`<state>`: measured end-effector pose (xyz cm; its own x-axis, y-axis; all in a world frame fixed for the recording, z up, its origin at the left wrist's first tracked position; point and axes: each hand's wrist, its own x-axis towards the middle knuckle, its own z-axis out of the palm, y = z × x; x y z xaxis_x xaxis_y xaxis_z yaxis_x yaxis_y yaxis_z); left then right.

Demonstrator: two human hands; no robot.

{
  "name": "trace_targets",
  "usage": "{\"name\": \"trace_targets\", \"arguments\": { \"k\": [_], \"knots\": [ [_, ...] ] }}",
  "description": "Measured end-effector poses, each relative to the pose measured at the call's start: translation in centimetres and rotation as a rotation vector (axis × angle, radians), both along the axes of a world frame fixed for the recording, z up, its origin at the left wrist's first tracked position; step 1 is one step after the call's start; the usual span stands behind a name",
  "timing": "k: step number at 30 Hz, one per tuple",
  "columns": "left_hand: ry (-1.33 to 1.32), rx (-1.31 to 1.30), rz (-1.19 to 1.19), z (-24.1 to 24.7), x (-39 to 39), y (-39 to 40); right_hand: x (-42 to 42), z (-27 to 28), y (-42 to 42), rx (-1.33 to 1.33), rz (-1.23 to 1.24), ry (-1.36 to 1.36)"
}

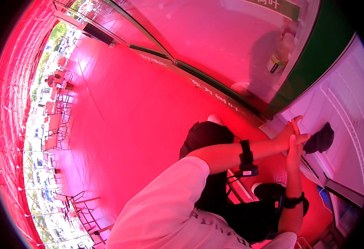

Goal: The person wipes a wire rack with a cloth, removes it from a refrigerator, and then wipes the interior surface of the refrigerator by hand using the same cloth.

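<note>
My left hand (284, 137) and my right hand (294, 153) cross and touch at the open front of a white-lined display refrigerator (312, 109). Both have fingers extended, and I see nothing held between them. A crumpled dark cloth (320, 138) rests inside the refrigerator, just beyond my fingertips; whether a fingertip touches it I cannot tell. Each forearm wears a black strap, the left strap (246, 154) with a small box attached and the right strap (294, 201) close to the wrist.
The refrigerator's glass door (213, 46) stands wide at the upper left, a bottle (278, 59) visible in its pane. White wire racks (345, 115) line the interior. Below runs a vent grille (309, 165). Across the red floor (122, 118), several folding chairs (55, 121) stand along the tent's side.
</note>
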<state>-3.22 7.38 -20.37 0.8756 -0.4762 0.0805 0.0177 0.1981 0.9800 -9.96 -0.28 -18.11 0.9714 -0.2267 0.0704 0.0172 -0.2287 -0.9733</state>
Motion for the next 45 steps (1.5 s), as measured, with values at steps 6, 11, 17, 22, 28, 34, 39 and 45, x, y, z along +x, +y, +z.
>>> {"name": "trace_targets", "arguments": {
  "k": [6,11,17,22,28,34,39,45],
  "knots": [
    [0.300,-0.124,-0.240,2.3,-0.1,0.5,-0.5,0.8,-1.0,0.023,-0.003,0.013],
    [0.215,-0.081,-0.249,1.0,0.1,0.6,-0.6,-0.4,-0.3,0.011,-0.097,0.059],
    [-0.093,0.189,-0.236,1.6,1.0,0.5,-0.3,2.5,0.1,0.062,-0.071,0.041],
    [-0.200,0.480,-0.351,10.2,2.3,4.2,-0.3,4.1,-2.3,0.243,-0.081,-0.097],
    [-0.442,0.079,-0.287,24.3,-0.5,10.2,-0.3,3.9,-6.0,0.185,-0.426,0.067],
    [-0.529,0.016,-0.366,23.0,0.1,9.8,-1.6,1.2,-6.9,-0.005,-0.376,0.077],
    [-0.528,0.000,-0.376,22.4,0.9,9.4,-0.9,0.6,-7.2,-0.095,-0.331,0.092],
    [-0.498,0.008,-0.386,21.1,0.7,9.4,-1.1,1.3,-5.9,-0.248,-0.307,0.180]
  ]
}}
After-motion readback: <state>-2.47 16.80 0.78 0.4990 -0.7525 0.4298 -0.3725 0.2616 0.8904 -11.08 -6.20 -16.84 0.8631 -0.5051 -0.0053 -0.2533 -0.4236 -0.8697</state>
